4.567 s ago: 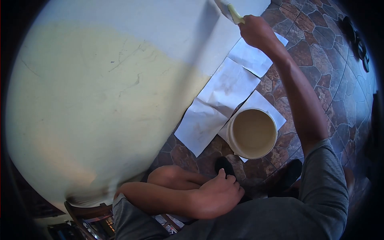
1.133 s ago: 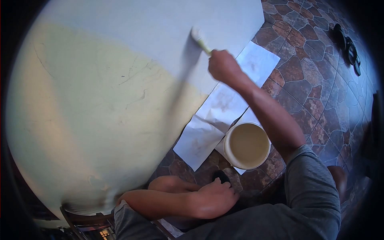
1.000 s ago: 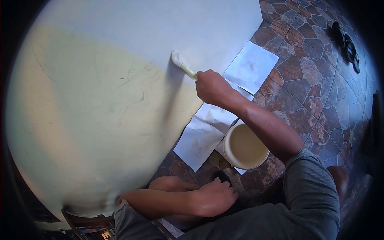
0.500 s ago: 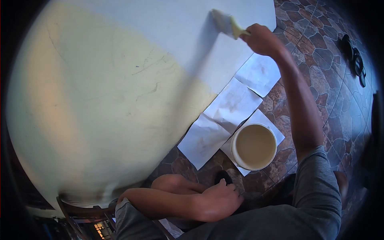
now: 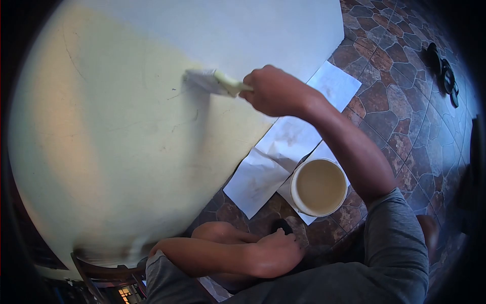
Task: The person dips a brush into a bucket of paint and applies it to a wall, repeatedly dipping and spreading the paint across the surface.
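Paintbrush (image 5: pixel 210 82): bristles blurred against wall (image 5: pixel 126 126); right hand (image 5: pixel 273 92) fisted round handle. Left hand (image 5: pixel 273 253) loosely curled, empty, on knee.

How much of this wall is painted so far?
The lower band of the wall, next to the floor, looks covered in pale paint. The right hand holds the brush at the edge of that band. The larger yellow, cracked area remains. The bucket holds paint.

Pale yellow brush handle (image 5: pixel 229 85) at the fingertips, wall (image 5: pixel 126 131) cream-yellow beside them, whitish above; brown mosaic floor (image 5: pixel 395 116), white paper sheets (image 5: pixel 283 147), cream paint bucket (image 5: pixel 319 186).
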`<action>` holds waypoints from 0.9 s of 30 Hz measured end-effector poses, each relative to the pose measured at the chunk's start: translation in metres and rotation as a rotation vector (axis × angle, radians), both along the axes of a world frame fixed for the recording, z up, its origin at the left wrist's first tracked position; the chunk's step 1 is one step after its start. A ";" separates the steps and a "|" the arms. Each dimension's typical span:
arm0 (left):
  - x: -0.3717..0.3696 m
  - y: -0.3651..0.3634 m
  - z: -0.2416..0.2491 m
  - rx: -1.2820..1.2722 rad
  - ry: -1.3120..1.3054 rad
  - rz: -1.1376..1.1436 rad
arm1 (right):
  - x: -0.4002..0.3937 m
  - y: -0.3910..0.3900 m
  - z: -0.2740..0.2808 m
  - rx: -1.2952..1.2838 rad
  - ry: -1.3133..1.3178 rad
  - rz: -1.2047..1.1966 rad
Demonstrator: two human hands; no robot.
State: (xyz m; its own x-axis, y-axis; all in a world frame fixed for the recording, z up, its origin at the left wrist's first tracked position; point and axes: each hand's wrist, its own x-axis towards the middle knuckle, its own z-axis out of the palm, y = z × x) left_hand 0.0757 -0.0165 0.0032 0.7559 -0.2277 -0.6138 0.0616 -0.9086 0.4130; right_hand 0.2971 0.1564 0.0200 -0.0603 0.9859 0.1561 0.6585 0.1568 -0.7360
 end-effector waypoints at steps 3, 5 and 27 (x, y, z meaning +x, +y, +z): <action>-0.001 0.000 0.002 -0.017 0.010 0.026 | 0.046 0.037 -0.017 0.039 -0.127 -0.172; -0.005 -0.001 -0.001 -0.014 -0.035 0.062 | 0.079 0.050 -0.026 0.036 -0.175 -0.295; -0.012 0.000 -0.021 -0.031 0.012 0.059 | 0.040 0.018 0.051 0.048 -0.123 -0.117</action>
State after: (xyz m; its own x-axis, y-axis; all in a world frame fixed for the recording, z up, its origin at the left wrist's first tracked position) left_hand 0.0639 -0.0167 -0.0173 0.7612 -0.2022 -0.6162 0.1194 -0.8902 0.4396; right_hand 0.3369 0.1741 0.0706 0.0329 0.9789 0.2018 0.7588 0.1070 -0.6425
